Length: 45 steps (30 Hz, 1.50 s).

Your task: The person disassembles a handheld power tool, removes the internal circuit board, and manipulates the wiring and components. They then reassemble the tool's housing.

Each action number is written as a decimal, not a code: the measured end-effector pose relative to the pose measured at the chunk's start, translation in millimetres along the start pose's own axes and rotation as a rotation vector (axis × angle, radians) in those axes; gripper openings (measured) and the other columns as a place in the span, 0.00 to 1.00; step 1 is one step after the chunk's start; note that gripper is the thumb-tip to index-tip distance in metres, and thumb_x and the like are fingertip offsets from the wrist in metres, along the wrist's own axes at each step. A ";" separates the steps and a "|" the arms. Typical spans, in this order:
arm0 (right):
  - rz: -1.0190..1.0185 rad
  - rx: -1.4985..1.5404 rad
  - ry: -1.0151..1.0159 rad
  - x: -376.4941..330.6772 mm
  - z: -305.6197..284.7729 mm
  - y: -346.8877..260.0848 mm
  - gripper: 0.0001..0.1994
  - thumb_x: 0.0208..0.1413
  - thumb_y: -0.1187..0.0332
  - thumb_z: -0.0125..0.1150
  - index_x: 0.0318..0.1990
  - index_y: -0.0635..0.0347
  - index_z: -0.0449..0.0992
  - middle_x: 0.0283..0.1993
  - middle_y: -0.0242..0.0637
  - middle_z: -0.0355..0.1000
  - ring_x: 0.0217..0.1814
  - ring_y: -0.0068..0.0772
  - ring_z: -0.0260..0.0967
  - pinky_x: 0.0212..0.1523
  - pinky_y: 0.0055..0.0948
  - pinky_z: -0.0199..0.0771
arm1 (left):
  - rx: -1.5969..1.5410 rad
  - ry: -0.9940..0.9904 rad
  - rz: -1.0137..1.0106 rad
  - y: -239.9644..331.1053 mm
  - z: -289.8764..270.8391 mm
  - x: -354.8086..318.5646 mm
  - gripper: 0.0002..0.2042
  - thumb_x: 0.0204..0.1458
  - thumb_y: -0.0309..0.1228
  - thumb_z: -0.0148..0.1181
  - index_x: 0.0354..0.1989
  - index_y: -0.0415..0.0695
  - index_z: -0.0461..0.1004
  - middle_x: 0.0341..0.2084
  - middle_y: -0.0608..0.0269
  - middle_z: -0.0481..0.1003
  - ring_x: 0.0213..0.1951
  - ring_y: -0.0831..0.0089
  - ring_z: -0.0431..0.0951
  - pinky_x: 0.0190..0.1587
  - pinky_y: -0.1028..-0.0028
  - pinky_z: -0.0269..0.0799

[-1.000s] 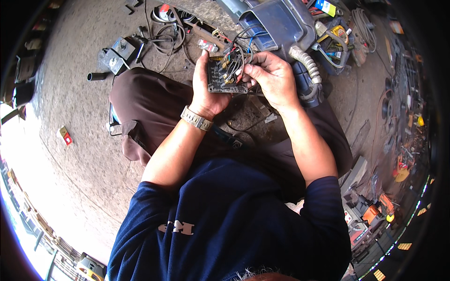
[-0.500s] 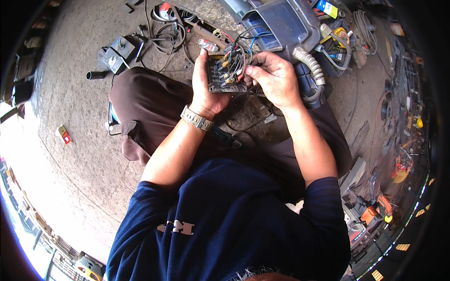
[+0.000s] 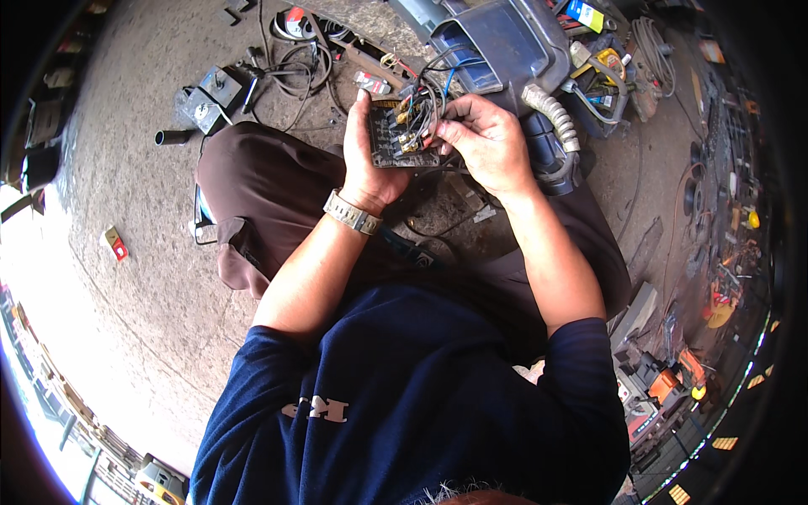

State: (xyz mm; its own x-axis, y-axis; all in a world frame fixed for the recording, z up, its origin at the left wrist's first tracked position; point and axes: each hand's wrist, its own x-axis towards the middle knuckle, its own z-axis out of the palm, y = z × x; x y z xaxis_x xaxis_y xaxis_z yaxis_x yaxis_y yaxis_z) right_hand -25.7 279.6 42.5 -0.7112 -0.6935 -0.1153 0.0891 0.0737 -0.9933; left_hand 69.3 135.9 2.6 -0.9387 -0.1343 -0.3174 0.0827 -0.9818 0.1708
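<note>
My left hand (image 3: 368, 164) grips the board (image 3: 396, 139) by its edge; right fingers (image 3: 450, 130) pinch its wires (image 3: 425, 97). It looks light, stiff and fragile, so edges seem the safest hold.

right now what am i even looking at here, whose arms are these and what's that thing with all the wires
This is one picture from a wide fisheye camera worn on a person's head, looking down, so straight edges bend near the rim. The arms coming up from below are the wearer's own; the person sits on a concrete floor in a dark blue shirt.

The left hand, with a wristwatch on it, holds a small dark circuit board upright. The right hand has its grip on the coloured wires fixed to that board.

Behind them lies a grey-blue machine housing with a ribbed hose. Loose cables, metal parts and a short dark tube lie scattered to the left, more tools to the right.
</note>
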 end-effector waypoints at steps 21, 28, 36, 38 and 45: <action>-0.157 -0.158 0.029 -12.0 4.5 14.2 0.03 0.63 0.75 0.64 0.39 0.64 0.81 0.34 0.31 0.80 0.32 0.18 0.74 0.35 0.23 0.74 | 0.045 0.173 -0.023 1.5 8.5 -3.9 0.32 0.64 0.60 0.46 0.50 0.39 0.76 0.37 0.56 0.82 0.36 0.65 0.82 0.44 0.65 0.78; -0.158 -0.264 -0.022 -13.2 0.0 13.2 0.03 0.62 0.74 0.64 0.41 0.64 0.80 0.34 0.34 0.80 0.34 0.21 0.75 0.36 0.26 0.75 | 0.056 0.148 -0.051 2.1 9.2 -6.6 0.30 0.65 0.59 0.47 0.48 0.40 0.77 0.35 0.58 0.82 0.35 0.65 0.82 0.44 0.66 0.78; 0.075 0.070 0.005 3.5 4.8 7.2 0.08 0.67 0.70 0.61 0.47 0.65 0.81 0.38 0.29 0.80 0.33 0.17 0.74 0.32 0.21 0.75 | 0.161 0.015 0.000 8.1 9.4 -18.4 0.43 0.63 0.71 0.33 0.65 0.41 0.67 0.52 0.53 0.79 0.52 0.56 0.80 0.55 0.47 0.76; 0.105 0.353 0.029 7.7 7.2 4.3 0.09 0.68 0.70 0.60 0.47 0.66 0.79 0.40 0.32 0.80 0.35 0.22 0.76 0.33 0.23 0.78 | 0.309 0.070 0.148 8.2 21.4 -28.2 0.46 0.62 0.73 0.30 0.68 0.40 0.63 0.54 0.53 0.77 0.53 0.55 0.80 0.55 0.47 0.76; 0.245 0.876 -0.082 11.2 3.7 -22.3 0.07 0.70 0.74 0.54 0.49 0.64 0.76 0.46 0.41 0.80 0.47 0.33 0.79 0.49 0.32 0.80 | 0.624 -0.092 0.504 -3.1 12.8 -33.0 0.36 0.58 0.19 0.65 0.73 0.33 0.52 0.55 0.49 0.74 0.43 0.67 0.83 0.43 0.69 0.83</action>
State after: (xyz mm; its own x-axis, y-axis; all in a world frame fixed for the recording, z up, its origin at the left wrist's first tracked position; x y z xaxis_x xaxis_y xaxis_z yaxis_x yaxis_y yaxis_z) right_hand -33.1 267.5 63.4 -0.5539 -0.7812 -0.2879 0.7525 -0.3218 -0.5747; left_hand 95.7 145.1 24.5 -0.8645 -0.5026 0.0096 0.3265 -0.5468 0.7709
